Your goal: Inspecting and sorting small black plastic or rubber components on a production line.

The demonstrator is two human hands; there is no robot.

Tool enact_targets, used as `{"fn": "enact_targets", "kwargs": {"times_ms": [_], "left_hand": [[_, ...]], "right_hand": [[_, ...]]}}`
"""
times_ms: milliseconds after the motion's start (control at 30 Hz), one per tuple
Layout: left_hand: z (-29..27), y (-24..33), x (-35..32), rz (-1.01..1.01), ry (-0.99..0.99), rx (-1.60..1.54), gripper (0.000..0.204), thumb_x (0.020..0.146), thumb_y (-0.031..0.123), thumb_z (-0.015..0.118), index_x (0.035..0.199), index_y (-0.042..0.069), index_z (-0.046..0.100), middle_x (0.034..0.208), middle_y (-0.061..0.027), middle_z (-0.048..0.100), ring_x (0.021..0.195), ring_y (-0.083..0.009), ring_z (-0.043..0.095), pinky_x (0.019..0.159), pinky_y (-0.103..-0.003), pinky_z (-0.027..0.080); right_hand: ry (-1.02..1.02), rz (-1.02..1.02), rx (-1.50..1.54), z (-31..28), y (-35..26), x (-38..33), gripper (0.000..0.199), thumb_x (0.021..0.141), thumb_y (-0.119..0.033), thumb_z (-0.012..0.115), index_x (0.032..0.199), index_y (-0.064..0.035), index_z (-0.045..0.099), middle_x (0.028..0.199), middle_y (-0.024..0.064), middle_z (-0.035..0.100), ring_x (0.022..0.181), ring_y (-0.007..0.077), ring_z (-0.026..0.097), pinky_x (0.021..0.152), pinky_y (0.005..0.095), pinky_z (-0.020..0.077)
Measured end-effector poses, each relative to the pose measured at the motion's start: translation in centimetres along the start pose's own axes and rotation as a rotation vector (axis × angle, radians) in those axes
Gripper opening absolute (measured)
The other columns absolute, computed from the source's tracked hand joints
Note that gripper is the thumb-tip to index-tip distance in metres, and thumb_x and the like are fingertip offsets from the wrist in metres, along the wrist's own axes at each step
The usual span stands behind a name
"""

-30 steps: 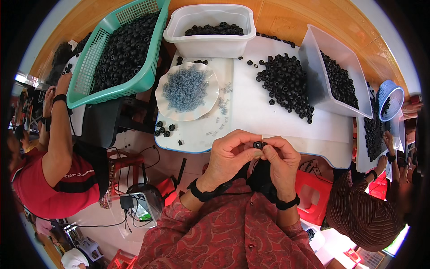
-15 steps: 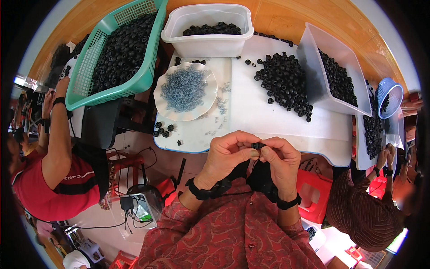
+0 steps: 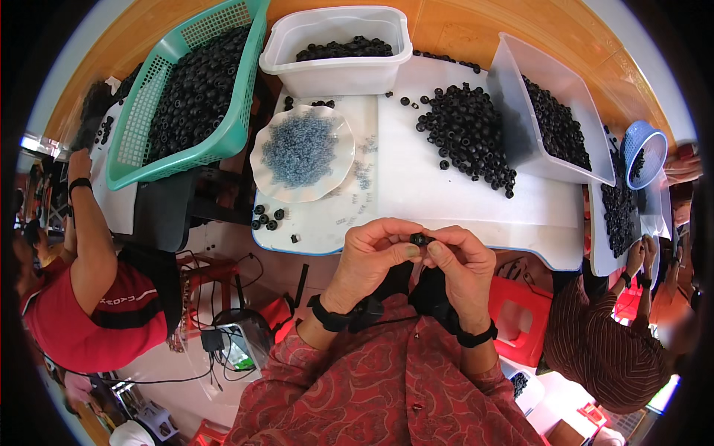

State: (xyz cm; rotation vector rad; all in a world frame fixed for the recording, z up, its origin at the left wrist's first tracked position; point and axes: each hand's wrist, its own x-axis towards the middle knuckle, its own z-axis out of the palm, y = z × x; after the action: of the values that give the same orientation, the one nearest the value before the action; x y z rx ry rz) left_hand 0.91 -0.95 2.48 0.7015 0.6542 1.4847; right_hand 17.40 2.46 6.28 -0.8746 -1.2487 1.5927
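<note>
Just past the table's near edge, both my hands pinch one small round black plastic part [image 3: 418, 239]. The fingertips of my left hand [image 3: 374, 256] hold it from the left. From the other side, the thumb and forefinger of my right hand [image 3: 462, 262] close on it; fingers cover some of its surface. Beyond my hands, a heap of similar black parts [image 3: 465, 134] lies on the white table [image 3: 416, 201]. A scalloped white plate [image 3: 338, 175] at the left holds many tiny bluish clear pieces [image 3: 300, 151]. Several black parts [image 3: 263, 221] sit near the plate.
A green basket [image 3: 216, 160], a white tub [image 3: 342, 78] and a clear bin [image 3: 573, 172] hold black parts. A blue basket [image 3: 654, 167] stands far right. Co-workers sit at left [image 3: 97, 312] and right [image 3: 602, 349]. A red stool [image 3: 513, 320] is behind my right arm.
The black part has turned between my fingers, showing a rounder side. My hands stay together in nearly the same place. The left co-worker's arm has shifted.
</note>
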Motion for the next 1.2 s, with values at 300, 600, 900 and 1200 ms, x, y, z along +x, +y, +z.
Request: {"fn": "enact_targets", "kwargs": {"times_ms": [300, 600, 900, 1200], "left_hand": [[-0.1, -0.2, 0.0, -0.029, 0.01, -0.088, 0.027, 0.089, -0.008, 0.065, 0.115, -0.005, 0.065, 0.108, -0.0125, 0.069, 0.093, -0.0167, 0.068, 0.084, -0.028, 0.057], [0.2, 0.6, -0.1, 0.014, 0.031, 0.168, 0.025, 0.088, -0.008, 0.067, 0.112, -0.004, 0.067, 0.106, -0.0101, 0.07, 0.094, -0.0142, 0.067, 0.083, -0.026, 0.057], [0.0, 1.0, -0.2, 0.066, -0.001, 0.31, 0.027, 0.086, -0.011, 0.067, 0.112, -0.004, 0.067, 0.107, -0.0109, 0.068, 0.094, -0.0156, 0.067, 0.082, -0.026, 0.057], [0.5, 1.5, 0.0, 0.019, 0.058, 0.236, 0.022, 0.087, -0.008, 0.068, 0.108, -0.005, 0.067, 0.099, -0.0086, 0.07, 0.087, -0.0117, 0.067, 0.078, -0.024, 0.057]], "right_hand": [[-0.002, -0.009, -0.024, 0.1, 0.0, 0.0, 0.015, 0.093, 0.0, 0.066, 0.108, 0.0024, 0.068, 0.092, 0.0043, 0.069, 0.079, 0.0071, 0.064, 0.072, 0.0191, 0.0514], [0.009, -0.022, -0.148, 0.1, -0.1, 0.0, 0.012, 0.092, 0.001, 0.066, 0.104, 0.0019, 0.068, 0.091, 0.0044, 0.068, 0.076, 0.0076, 0.066, 0.06, 0.018, 0.0502], [0.009, 0.043, -0.192, 0.2, -0.5, 0.2, 0.011, 0.091, 0.003, 0.066, 0.101, 0.0023, 0.068, 0.086, 0.0037, 0.07, 0.072, 0.0067, 0.065, 0.057, 0.0177, 0.0491], [-0.036, 0.049, -0.195, -0.2, -0.6, 0.8, 0.01, 0.09, 0.004, 0.065, 0.1, 0.0027, 0.069, 0.086, 0.0047, 0.07, 0.073, 0.0077, 0.066, 0.06, 0.0189, 0.0516]]}}
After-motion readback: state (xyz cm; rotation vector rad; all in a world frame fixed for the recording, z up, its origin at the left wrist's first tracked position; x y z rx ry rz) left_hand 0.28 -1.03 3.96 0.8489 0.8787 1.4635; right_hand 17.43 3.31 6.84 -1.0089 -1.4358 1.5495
